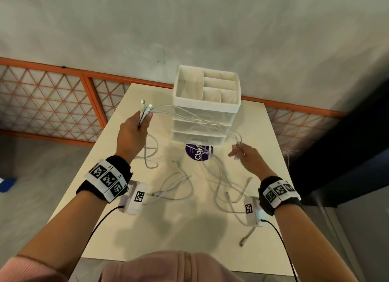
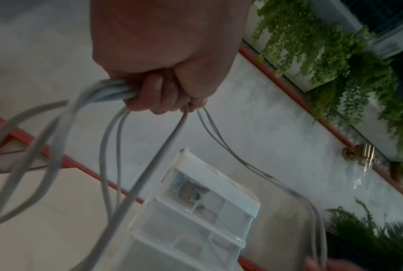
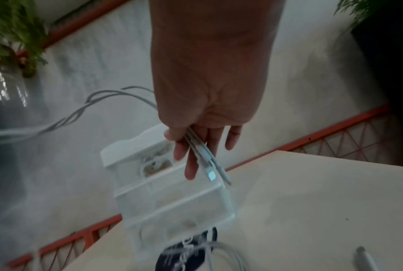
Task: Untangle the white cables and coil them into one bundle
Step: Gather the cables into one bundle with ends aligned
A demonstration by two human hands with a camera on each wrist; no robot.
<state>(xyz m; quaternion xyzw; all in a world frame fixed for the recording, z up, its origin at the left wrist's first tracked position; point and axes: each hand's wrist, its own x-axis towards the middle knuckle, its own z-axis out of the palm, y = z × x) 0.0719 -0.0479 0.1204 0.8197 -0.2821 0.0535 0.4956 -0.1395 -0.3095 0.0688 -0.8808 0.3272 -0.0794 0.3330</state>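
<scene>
The left hand [image 1: 134,130] is clenching several plug ends of the white cables [image 1: 189,117] while the right hand [image 1: 244,155] is pinching other ends, loose loops lying on the tabletop [image 1: 252,134], so gathering seems unfinished and coiling probably follows.

Purple sticker [image 1: 199,153]: drawer organizer [image 1: 205,104] and white cables [image 1: 189,113] are covering part of its lettering.
Drawer contents: blurring beyond telling.
</scene>
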